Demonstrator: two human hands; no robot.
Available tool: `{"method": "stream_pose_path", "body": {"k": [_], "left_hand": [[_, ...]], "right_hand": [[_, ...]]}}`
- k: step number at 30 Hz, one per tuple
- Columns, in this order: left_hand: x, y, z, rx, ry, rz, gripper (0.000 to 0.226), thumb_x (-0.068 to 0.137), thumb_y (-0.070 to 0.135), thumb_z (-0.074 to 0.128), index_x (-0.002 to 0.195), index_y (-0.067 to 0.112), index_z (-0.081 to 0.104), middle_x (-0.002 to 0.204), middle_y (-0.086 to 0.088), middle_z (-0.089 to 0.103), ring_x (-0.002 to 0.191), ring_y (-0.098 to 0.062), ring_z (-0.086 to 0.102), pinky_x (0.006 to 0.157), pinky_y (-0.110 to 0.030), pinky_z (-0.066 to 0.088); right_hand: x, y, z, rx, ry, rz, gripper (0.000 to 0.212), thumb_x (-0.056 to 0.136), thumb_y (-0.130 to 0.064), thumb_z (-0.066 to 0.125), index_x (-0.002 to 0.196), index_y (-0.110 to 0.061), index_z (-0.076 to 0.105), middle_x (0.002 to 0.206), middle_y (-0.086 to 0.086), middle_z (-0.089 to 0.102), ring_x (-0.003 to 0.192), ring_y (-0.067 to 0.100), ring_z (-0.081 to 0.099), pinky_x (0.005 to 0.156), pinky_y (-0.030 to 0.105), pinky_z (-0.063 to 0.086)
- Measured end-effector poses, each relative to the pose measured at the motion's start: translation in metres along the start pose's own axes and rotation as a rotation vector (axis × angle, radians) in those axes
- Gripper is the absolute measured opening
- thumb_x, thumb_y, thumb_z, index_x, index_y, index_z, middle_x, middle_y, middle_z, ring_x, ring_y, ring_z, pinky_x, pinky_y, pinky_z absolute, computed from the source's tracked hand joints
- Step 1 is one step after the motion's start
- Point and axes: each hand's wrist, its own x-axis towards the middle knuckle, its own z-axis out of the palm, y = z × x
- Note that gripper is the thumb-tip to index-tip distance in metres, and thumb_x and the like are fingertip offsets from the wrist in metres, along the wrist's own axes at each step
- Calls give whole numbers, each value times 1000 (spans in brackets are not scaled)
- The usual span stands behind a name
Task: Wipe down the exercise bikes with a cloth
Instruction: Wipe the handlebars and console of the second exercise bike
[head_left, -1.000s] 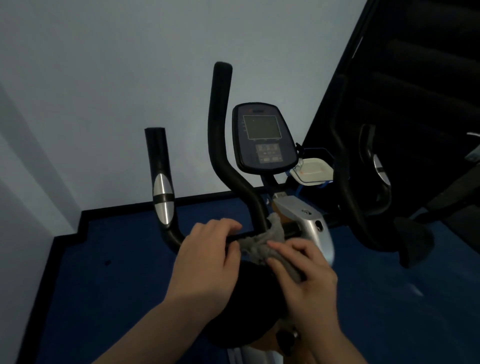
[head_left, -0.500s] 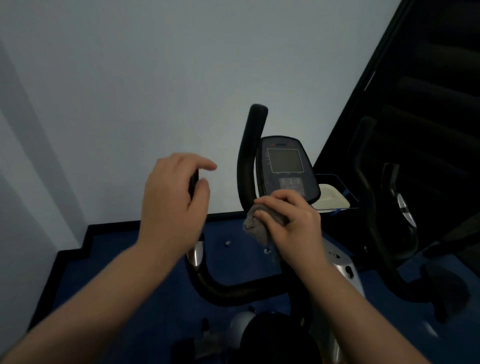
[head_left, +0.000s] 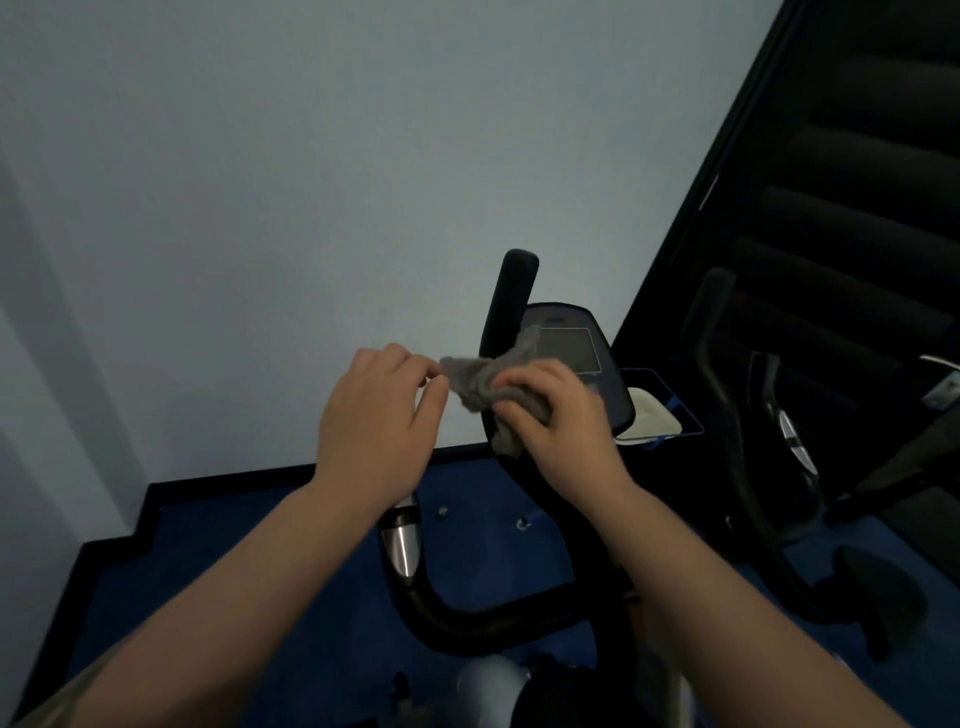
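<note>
An exercise bike stands before me with black handlebars (head_left: 511, 291) and a dark console (head_left: 569, 348). A grey cloth (head_left: 475, 382) is wrapped around the right handlebar's upright, just left of the console. My right hand (head_left: 556, 415) grips the cloth against that bar. My left hand (head_left: 382, 415) pinches the cloth's left corner with fingertips and thumb. The left handlebar, with its silver band (head_left: 402, 543), is mostly hidden behind my left hand and forearm.
A pale wall rises behind the bike, and a blue floor (head_left: 234, 561) with a black skirting lies below. A second bike's dark handlebar (head_left: 727, 415) stands close on the right. A white object (head_left: 652, 421) sits in a holder beside the console.
My left hand left the left handlebar and moved right to pinch the cloth's corner. My right hand carried the cloth higher up the right handlebar, level with the console.
</note>
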Motion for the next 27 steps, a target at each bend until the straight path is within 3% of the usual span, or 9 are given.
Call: {"method": "stream_pose_path", "body": {"k": [5, 7, 10, 16, 19, 22, 23, 25, 27], "left_hand": [[-1, -2, 0, -13, 10, 15, 29, 98, 29, 41, 103, 18, 67, 97, 3, 62, 95, -11, 45, 78, -28, 39], [-1, -3, 1, -22, 14, 17, 29, 98, 29, 41, 103, 18, 68, 96, 4, 61, 94, -9, 43, 76, -26, 38], [-1, -3, 2, -9, 12, 5, 29, 97, 30, 42, 104, 19, 67, 96, 5, 61, 96, -10, 45, 75, -25, 38], [-1, 1, 4, 10, 25, -23, 25, 96, 29, 45, 100, 18, 67, 93, 5, 60, 96, -13, 48, 70, -28, 42], [-1, 1, 6, 5, 35, -26, 23, 95, 27, 47, 98, 18, 68, 92, 4, 60, 95, -14, 47, 68, -30, 44], [-1, 2, 7, -3, 39, -29, 23, 95, 26, 47, 98, 17, 68, 92, 3, 61, 95, -15, 47, 68, -33, 46], [-1, 2, 7, -2, 38, -28, 24, 95, 26, 47, 97, 17, 68, 92, 3, 61, 94, -15, 48, 68, -33, 46], [-1, 2, 7, -3, 39, -28, 24, 96, 26, 46, 97, 17, 68, 91, 3, 60, 93, -15, 47, 68, -33, 46], [-2, 1, 6, -8, 45, -30, 24, 96, 26, 46, 96, 17, 68, 90, 4, 60, 92, -14, 47, 67, -31, 45]], "right_hand": [[-21, 5, -36, -81, -338, 31, 18, 77, -17, 75, 90, -28, 72, 96, -11, 62, 92, 2, 58, 84, 15, 44], [-13, 7, -49, 21, -218, 74, 20, 76, -13, 75, 89, -27, 70, 94, -10, 64, 92, 4, 60, 83, 25, 48], [18, 4, -56, 203, 183, 110, 14, 82, -10, 69, 94, -16, 67, 96, -1, 67, 93, 12, 62, 83, 32, 52], [63, -12, -5, 616, 434, 172, 11, 84, -2, 65, 93, -7, 62, 87, 2, 69, 82, 7, 66, 72, 19, 53], [35, 0, 11, 500, 354, 226, 19, 82, -1, 67, 79, -19, 60, 76, -3, 69, 72, 3, 66, 64, 17, 50], [16, 10, -4, 308, 81, 281, 20, 78, -3, 72, 76, -20, 63, 80, 0, 71, 78, 7, 68, 74, 24, 53], [18, 12, -14, 268, 57, 270, 17, 77, -4, 73, 78, -19, 66, 81, -3, 72, 78, 5, 68, 76, 24, 53], [32, 9, -29, 258, 198, 244, 12, 80, -9, 71, 85, -19, 68, 83, -7, 72, 80, 3, 67, 78, 25, 54], [50, -2, -28, 326, 342, 251, 14, 83, -12, 69, 96, -18, 67, 88, 0, 72, 84, 11, 68, 80, 31, 56]]}}
